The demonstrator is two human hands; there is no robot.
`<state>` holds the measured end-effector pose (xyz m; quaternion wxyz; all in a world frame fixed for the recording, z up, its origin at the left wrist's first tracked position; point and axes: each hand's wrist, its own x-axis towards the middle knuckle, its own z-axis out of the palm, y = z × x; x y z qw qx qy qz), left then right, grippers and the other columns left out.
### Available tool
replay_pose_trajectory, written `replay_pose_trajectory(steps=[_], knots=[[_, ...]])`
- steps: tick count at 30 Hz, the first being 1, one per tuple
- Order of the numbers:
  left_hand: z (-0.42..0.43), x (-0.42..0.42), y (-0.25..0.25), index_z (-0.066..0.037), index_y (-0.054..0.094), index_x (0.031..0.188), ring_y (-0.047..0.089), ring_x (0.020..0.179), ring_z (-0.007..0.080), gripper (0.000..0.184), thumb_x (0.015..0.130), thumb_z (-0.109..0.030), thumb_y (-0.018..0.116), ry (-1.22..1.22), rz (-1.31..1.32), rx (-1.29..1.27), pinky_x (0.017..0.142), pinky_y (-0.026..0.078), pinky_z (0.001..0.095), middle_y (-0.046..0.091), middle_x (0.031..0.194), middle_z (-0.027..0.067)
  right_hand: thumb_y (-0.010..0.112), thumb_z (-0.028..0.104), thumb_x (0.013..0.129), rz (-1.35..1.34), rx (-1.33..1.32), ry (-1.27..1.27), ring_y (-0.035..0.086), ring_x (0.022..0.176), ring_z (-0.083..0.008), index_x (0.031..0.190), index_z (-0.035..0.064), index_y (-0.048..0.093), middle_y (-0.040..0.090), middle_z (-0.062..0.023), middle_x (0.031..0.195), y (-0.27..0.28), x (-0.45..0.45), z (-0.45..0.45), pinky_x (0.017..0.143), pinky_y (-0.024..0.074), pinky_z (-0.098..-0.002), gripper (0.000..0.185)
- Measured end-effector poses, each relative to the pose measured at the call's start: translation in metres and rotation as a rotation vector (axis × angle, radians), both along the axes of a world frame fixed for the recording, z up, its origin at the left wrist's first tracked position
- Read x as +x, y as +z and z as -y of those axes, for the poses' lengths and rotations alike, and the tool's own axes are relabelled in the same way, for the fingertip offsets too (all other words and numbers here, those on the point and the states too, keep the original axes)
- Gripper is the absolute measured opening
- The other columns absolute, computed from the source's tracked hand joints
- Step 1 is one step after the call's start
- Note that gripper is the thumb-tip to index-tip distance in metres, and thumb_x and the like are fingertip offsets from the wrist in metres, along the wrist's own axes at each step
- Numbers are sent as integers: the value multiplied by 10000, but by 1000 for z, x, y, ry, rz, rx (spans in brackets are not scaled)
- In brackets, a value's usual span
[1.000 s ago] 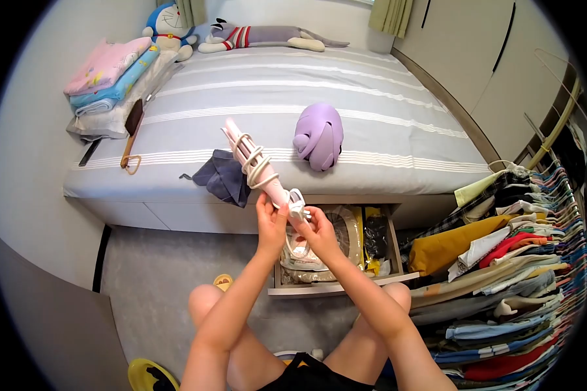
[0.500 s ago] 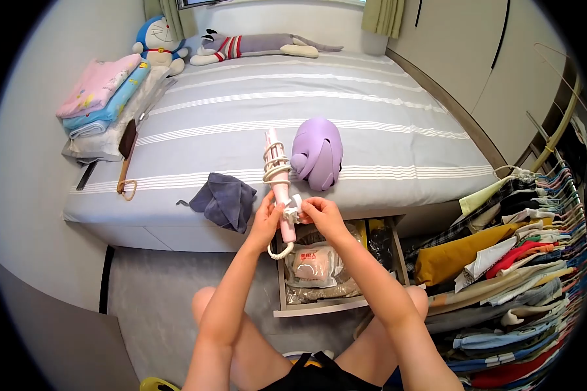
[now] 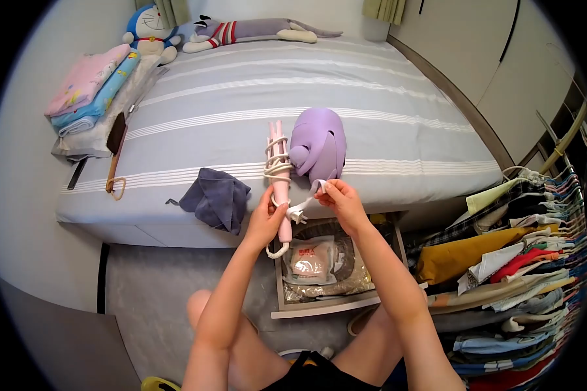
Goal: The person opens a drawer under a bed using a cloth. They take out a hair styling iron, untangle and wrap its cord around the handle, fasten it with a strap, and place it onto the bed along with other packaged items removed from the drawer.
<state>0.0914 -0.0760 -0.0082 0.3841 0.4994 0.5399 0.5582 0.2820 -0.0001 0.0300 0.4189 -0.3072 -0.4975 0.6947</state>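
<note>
My left hand (image 3: 266, 218) is closed around the handle of a pink curling iron (image 3: 284, 225), held upright above the open drawer. Its white cord (image 3: 278, 171) is coiled round the upper part, and a white plug (image 3: 298, 215) sits beside the handle. Between the thumb and fingers of my right hand (image 3: 341, 201) is the end of a white strap (image 3: 320, 187), which runs back toward the plug. A purple rounded case-like item (image 3: 318, 143) lies on the bed just beyond. To the left, a dark blue-grey cloth (image 3: 216, 199) rests at the bed's edge.
An open drawer (image 3: 326, 311) with bagged items juts out below my hands. Hanging clothes (image 3: 502, 280) crowd the right side. On the bed (image 3: 398, 143) are folded blankets (image 3: 88, 85), a wooden-handled brush (image 3: 115, 153) and plush toys (image 3: 254, 31).
My right hand has moved right and up from beside the plug, drawing the white strap's end out from the curling iron. My left hand keeps its grip on the handle.
</note>
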Motion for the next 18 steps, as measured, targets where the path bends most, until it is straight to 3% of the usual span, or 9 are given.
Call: replay_pose_trajectory(steps=[3, 4, 7, 8, 11, 12, 15, 16, 18], knots=[[6, 8, 11, -33, 391, 1264, 551, 784, 225, 521, 818, -196, 605, 181, -386, 51, 710, 450, 319, 525, 922, 149, 513, 198, 898, -64, 105, -23, 552, 824, -81, 938, 44, 568, 598, -14, 840, 3, -12, 6, 739, 438, -235, 168], [5, 10, 5, -40, 468, 1178, 512, 878, 290, 463, 774, -192, 634, 311, -522, 144, 772, 425, 355, 484, 965, 159, 519, 193, 895, -55, 124, 0, 547, 819, -75, 941, 41, 569, 596, -9, 842, 4, -17, 7, 738, 433, -230, 166], [8, 12, 16, -43, 512, 1122, 503, 896, 204, 416, 748, -156, 652, 430, -803, 352, 670, 451, 304, 480, 989, 130, 532, 178, 889, -45, 154, 73, 534, 805, -62, 944, 34, 569, 587, 5, 845, 11, -32, 14, 736, 419, -217, 158], [8, 14, 21, -17, 524, 1073, 514, 842, 199, 373, 725, -91, 633, 382, -781, 412, 666, 446, 281, 485, 966, 123, 532, 173, 889, -52, 143, 102, 531, 803, -60, 941, 32, 568, 584, 9, 844, 14, -38, 17, 734, 414, -213, 154], [4, 17, 12, -11, 537, 1046, 521, 787, 244, 348, 715, -75, 621, 187, -413, 303, 672, 442, 305, 496, 921, 122, 531, 160, 888, -91, 134, 174, 519, 791, -58, 929, 30, 565, 571, 16, 834, 13, -54, 18, 726, 407, -203, 140], [1, 15, 9, -10, 534, 1044, 520, 728, 177, 335, 721, -52, 609, 169, -326, 309, 626, 439, 265, 517, 887, 86, 530, 159, 888, -84, 140, 182, 519, 789, -59, 928, 30, 564, 571, 15, 831, 13, -59, 18, 723, 408, -204, 139], [-2, 11, 1, -15, 526, 1062, 504, 734, 112, 333, 750, -83, 623, 95, 31, 203, 639, 430, 245, 529, 877, 36, 525, 155, 889, -63, 128, 260, 521, 792, -65, 959, 33, 568, 568, 6, 830, 14, -62, 17, 738, 411, -213, 147], [-3, 10, -1, -11, 555, 1023, 510, 721, 63, 247, 808, -117, 615, 127, 56, 230, 613, 429, 222, 562, 842, 0, 524, 157, 889, -53, 127, 292, 523, 796, -70, 969, 28, 567, 567, 1, 850, 15, -62, 16, 748, 411, -216, 157], [-2, 10, -2, -7, 573, 1003, 525, 707, 53, 187, 852, -118, 579, 164, 155, 186, 612, 442, 206, 579, 814, 2, 533, 165, 881, -33, 188, 231, 529, 811, -92, 994, 15, 558, 560, -19, 902, 13, -64, 17, 772, 412, -231, 189]])
